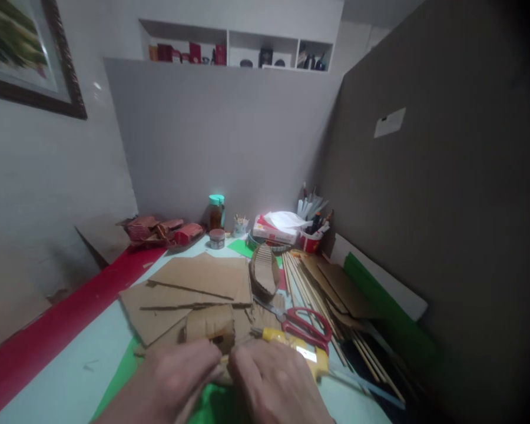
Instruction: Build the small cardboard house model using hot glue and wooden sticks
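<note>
Low in the middle of the view, my left hand (174, 371) and my right hand (276, 377) are close together, fingers closed on a small piece of cardboard (223, 374). Most of that piece is hidden by the fingers, and there is some blur. Just beyond my fingertips stands a curved cardboard roll (209, 324). A yellow hot glue gun (287, 341) with a clear glue stick lies beside my right hand. Red-handled scissors (307, 324) rest behind it. Under my hands is a green sheet (216, 403).
Flat cardboard sheets (203, 277) cover the table's middle, with a boat-shaped cardboard piece (265, 271) behind. Wooden sticks (302, 282) and more cardboard (344, 288) lie to the right. At the back are a jar with a turquoise lid (216, 215) and a red-white tub (310, 241).
</note>
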Demonstrator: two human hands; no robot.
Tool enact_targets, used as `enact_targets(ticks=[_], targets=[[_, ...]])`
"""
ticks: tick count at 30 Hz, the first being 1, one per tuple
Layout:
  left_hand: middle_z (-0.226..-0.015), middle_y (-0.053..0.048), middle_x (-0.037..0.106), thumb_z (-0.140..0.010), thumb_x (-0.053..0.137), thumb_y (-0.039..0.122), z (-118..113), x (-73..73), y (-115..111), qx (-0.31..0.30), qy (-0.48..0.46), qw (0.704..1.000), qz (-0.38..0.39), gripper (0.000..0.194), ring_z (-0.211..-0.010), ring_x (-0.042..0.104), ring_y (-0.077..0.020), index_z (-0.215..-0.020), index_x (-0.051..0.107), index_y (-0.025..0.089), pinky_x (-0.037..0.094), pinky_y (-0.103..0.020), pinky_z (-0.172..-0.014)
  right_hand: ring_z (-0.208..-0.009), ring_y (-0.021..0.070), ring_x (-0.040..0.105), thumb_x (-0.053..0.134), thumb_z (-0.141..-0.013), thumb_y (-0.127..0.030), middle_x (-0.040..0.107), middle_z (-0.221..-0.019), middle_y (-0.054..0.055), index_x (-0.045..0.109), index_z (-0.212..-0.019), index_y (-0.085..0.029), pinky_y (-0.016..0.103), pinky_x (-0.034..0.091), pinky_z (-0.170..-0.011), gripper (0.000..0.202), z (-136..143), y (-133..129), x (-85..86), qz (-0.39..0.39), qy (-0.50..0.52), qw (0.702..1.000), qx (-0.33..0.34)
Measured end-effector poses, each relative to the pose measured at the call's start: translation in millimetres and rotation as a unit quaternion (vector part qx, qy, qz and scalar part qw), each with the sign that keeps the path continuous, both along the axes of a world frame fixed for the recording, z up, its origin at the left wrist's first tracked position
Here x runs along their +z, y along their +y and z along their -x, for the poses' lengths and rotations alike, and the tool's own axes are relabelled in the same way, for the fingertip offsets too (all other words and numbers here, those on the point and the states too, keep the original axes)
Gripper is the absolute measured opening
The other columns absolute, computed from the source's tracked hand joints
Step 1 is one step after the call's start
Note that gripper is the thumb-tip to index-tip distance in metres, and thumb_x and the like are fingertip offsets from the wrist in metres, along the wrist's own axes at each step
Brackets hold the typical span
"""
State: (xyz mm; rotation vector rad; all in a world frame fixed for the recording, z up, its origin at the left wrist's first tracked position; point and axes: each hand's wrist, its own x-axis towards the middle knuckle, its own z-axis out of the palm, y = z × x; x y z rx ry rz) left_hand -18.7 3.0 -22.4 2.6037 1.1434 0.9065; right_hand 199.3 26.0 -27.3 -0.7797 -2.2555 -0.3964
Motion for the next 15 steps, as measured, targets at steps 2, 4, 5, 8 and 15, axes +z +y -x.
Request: enact_targets(ticks=[2,4,5,8,15], targets=[[-0.078,0.0,0.071,-0.106,0.049,0.029,-1,7.7,-5,0.011,-0.034,0.999,0.041,0.018,-0.067,0.07,-0.0176,-0.097,0.065,0.027,0.05,-0.023,-0.06,-0.053,0.016,0.053,0.037,-0.108,-0.009,0.061,-0.061,-0.001,0.055,-0.077,-0.022,0.031,0.034,-0.052,0.038,1,-3,4.8,0.003,0.014,1.0,-0.003],[-0.074,-0.002,0.07,-0.103,0.058,0.041,-5,10.0,-10,0.022,-0.107,0.989,0.098,0.02,-0.066,0.068,-0.0209,-0.095,0.067,0.026,0.051,-0.025,-0.058,-0.053,0.0166,0.05,0.029,-0.109,-0.008,0.06,-0.06,-0.001,0.055,-0.077,-0.022,0.032,0.032,-0.052,0.044,3,-7,9.5,0.01,0.025,1.0,-0.006],[-0.07,-0.002,0.069,-0.101,0.061,0.046,-8,9.8,-12,0.027,-0.146,0.981,0.127,0.023,-0.064,0.067,-0.0219,-0.092,0.068,0.026,0.051,-0.025,-0.056,-0.053,0.0169,0.05,0.027,-0.11,-0.009,0.06,-0.061,-0.001,0.056,-0.077,-0.022,0.033,0.032,-0.053,0.047,4,-9,11.4,0.014,0.03,0.999,-0.008],[-0.063,-0.002,0.065,-0.095,0.068,0.055,-17,8.9,-16,0.042,-0.243,0.945,0.212,0.031,-0.061,0.064,-0.0224,-0.088,0.07,0.026,0.052,-0.026,-0.054,-0.052,0.0178,0.048,0.028,-0.113,-0.015,0.058,-0.06,-0.001,0.057,-0.075,-0.022,0.035,0.029,-0.053,0.048,7,-15,13.8,0.024,0.052,0.998,-0.015],[-0.057,-0.003,0.067,-0.092,0.071,0.064,-22,22.1,-22,0.092,-0.348,0.827,0.432,0.046,-0.053,0.064,-0.0178,-0.075,0.071,0.021,0.051,-0.023,-0.051,-0.05,0.0155,0.041,0.038,-0.109,-0.016,0.052,-0.057,-0.003,0.057,-0.071,-0.021,0.036,0.023,-0.052,0.043,5,-19,14.5,0.027,0.098,0.995,-0.014]])
